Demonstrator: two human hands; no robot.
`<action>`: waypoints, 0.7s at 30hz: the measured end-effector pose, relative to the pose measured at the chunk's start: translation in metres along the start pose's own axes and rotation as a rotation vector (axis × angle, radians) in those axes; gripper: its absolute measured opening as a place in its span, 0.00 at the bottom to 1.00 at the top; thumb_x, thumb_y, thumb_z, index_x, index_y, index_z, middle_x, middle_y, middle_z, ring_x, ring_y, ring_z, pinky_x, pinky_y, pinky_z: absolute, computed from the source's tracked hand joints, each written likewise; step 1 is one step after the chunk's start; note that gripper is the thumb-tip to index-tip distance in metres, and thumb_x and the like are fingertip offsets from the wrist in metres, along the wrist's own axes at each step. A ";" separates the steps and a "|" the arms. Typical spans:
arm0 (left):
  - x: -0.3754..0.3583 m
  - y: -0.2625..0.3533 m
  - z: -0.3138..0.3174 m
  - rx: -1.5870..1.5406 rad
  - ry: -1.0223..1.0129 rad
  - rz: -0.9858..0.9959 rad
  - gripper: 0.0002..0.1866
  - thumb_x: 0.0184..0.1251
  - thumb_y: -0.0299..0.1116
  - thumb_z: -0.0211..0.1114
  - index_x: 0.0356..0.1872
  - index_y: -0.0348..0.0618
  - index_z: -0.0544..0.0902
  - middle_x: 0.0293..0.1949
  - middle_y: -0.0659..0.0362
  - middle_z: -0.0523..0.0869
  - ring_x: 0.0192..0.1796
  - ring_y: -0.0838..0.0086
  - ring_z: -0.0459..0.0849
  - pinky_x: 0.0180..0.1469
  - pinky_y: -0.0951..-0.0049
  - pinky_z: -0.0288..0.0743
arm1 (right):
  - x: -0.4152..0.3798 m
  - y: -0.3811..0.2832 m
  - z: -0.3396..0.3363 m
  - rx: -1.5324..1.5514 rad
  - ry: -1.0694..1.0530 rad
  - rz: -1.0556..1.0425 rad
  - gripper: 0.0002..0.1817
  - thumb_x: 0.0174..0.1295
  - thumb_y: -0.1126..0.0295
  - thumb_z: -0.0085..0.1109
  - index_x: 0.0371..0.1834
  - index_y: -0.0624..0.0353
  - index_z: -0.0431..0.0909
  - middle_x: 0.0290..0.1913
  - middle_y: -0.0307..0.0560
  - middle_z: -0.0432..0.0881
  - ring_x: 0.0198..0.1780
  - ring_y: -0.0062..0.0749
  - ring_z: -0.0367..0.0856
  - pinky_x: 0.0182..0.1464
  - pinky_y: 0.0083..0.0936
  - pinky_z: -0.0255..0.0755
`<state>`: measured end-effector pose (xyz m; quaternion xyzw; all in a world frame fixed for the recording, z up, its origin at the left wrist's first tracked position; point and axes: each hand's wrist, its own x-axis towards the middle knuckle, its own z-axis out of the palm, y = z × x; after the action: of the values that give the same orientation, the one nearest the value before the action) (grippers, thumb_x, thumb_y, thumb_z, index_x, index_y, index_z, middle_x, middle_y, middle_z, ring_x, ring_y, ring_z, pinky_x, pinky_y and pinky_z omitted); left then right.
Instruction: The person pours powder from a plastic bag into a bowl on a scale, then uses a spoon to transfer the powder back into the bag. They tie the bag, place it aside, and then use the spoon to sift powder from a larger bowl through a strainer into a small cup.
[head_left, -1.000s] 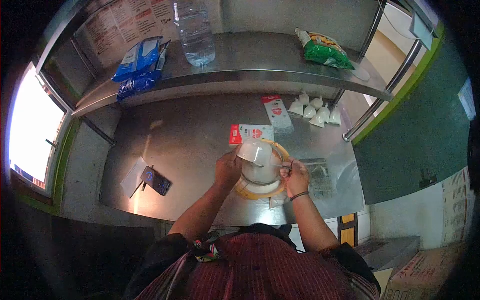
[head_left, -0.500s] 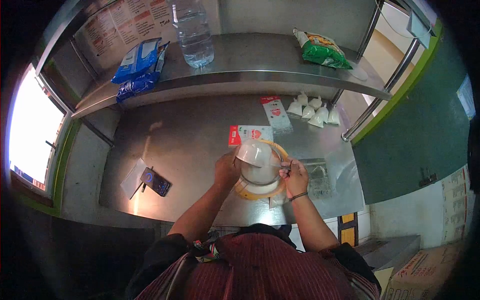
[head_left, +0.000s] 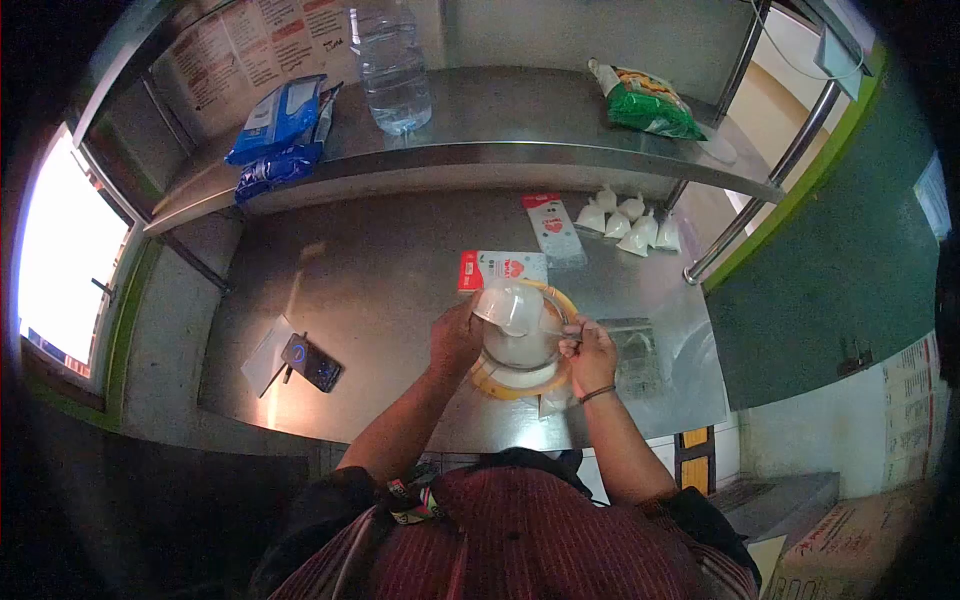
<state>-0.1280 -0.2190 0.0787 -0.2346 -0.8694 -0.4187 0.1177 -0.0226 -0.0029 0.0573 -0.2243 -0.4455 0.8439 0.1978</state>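
Held by its side in my left hand (head_left: 458, 335) is a white cup (head_left: 497, 298), tilted over a round yellow-rimmed container (head_left: 492, 388). White contents show inside the container, under a grey inner ring. My right hand (head_left: 593, 352) is at the container's right side. Its fingers are pinched together on something thin that I cannot make out, close to the cup's lower right. A red-and-white packet (head_left: 500, 268) lies just behind the container. Beside my right hand is a clear plastic sheet or bag (head_left: 632, 350), flat on the metal table (head_left: 350, 260).
Several small tied bags of white contents (head_left: 637, 236) stand at the back right, near a second red-and-white packet (head_left: 556, 230). A phone (head_left: 312, 362) lies left. The shelf above holds blue packs (head_left: 275, 135), a large water bottle (head_left: 392, 75) and a green pack (head_left: 648, 103).
The cup has tipped slightly, and a rounded white shape now shows at its lower right edge. Both hands stay in nearly the same place.
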 end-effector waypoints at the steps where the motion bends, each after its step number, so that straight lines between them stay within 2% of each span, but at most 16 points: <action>1: 0.001 -0.006 0.004 0.003 0.035 0.053 0.21 0.66 0.27 0.61 0.61 0.41 0.81 0.42 0.43 0.87 0.42 0.52 0.88 0.45 0.56 0.81 | 0.001 0.002 -0.001 -0.009 -0.004 -0.006 0.16 0.80 0.63 0.44 0.56 0.65 0.73 0.38 0.47 0.84 0.28 0.24 0.82 0.30 0.18 0.77; 2: 0.001 -0.011 0.007 0.006 0.070 0.105 0.21 0.65 0.27 0.61 0.61 0.41 0.81 0.41 0.43 0.87 0.41 0.52 0.88 0.45 0.56 0.81 | 0.002 0.003 -0.003 -0.010 -0.004 -0.006 0.16 0.80 0.63 0.44 0.56 0.65 0.73 0.38 0.47 0.84 0.28 0.24 0.82 0.30 0.18 0.77; 5: 0.003 0.000 0.003 -0.080 0.094 0.088 0.21 0.65 0.28 0.61 0.60 0.40 0.81 0.40 0.43 0.88 0.41 0.52 0.88 0.46 0.55 0.81 | 0.004 0.005 -0.005 0.012 -0.022 0.008 0.16 0.80 0.64 0.44 0.56 0.64 0.73 0.38 0.46 0.84 0.29 0.24 0.82 0.30 0.18 0.78; 9: 0.007 -0.002 0.004 -0.034 0.064 0.075 0.21 0.65 0.28 0.61 0.59 0.39 0.82 0.36 0.43 0.87 0.37 0.52 0.88 0.44 0.56 0.81 | 0.002 0.006 -0.005 0.015 -0.019 0.006 0.15 0.80 0.64 0.44 0.56 0.64 0.73 0.38 0.47 0.84 0.28 0.24 0.82 0.30 0.18 0.78; 14: 0.009 0.006 -0.002 -0.047 -0.042 -0.066 0.22 0.64 0.29 0.61 0.59 0.37 0.81 0.36 0.42 0.86 0.36 0.51 0.88 0.45 0.57 0.81 | 0.000 0.006 -0.002 0.025 -0.017 0.038 0.15 0.80 0.65 0.44 0.57 0.64 0.73 0.39 0.47 0.84 0.28 0.24 0.81 0.31 0.18 0.78; 18: 0.015 0.014 -0.009 -0.016 -0.098 -0.126 0.23 0.62 0.30 0.61 0.60 0.37 0.81 0.38 0.40 0.86 0.39 0.50 0.88 0.47 0.55 0.81 | -0.003 0.005 -0.001 0.003 -0.010 0.005 0.15 0.79 0.64 0.45 0.58 0.64 0.73 0.39 0.47 0.84 0.28 0.24 0.81 0.31 0.18 0.78; 21: 0.017 0.002 -0.002 -0.043 -0.079 -0.053 0.23 0.61 0.30 0.61 0.59 0.37 0.81 0.39 0.40 0.85 0.42 0.49 0.87 0.48 0.55 0.80 | -0.004 0.006 -0.002 0.025 -0.023 0.001 0.16 0.79 0.63 0.47 0.58 0.64 0.73 0.40 0.48 0.84 0.28 0.24 0.81 0.31 0.18 0.78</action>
<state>-0.1416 -0.2141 0.0886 -0.2303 -0.8700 -0.4307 0.0669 -0.0189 -0.0069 0.0519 -0.2123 -0.4371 0.8519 0.1952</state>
